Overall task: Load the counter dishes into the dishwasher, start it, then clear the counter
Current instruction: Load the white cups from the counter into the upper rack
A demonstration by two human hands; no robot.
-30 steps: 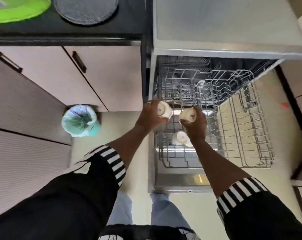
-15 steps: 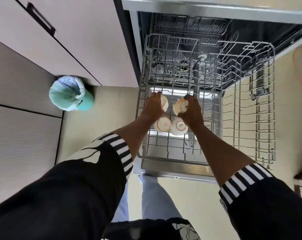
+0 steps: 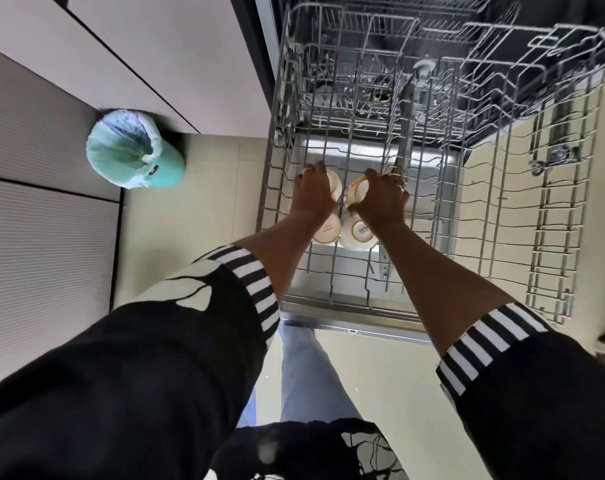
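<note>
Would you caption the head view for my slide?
Left hand holds one cup, right hand another cup, in the dishwasher rack.

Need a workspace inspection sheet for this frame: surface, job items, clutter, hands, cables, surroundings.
Surface: wire rack pulled out over the open dishwasher door.
Job's things: left seated cup and right seated cup upside down in the rack; left held cup and right held cup just beyond them.
Clutter: nothing seen.
Hands: left hand grips the left held cup; right hand grips the right held cup.
Cables: nothing seen.
Surroundings: lined bin on the floor beside cabinet fronts.
</note>
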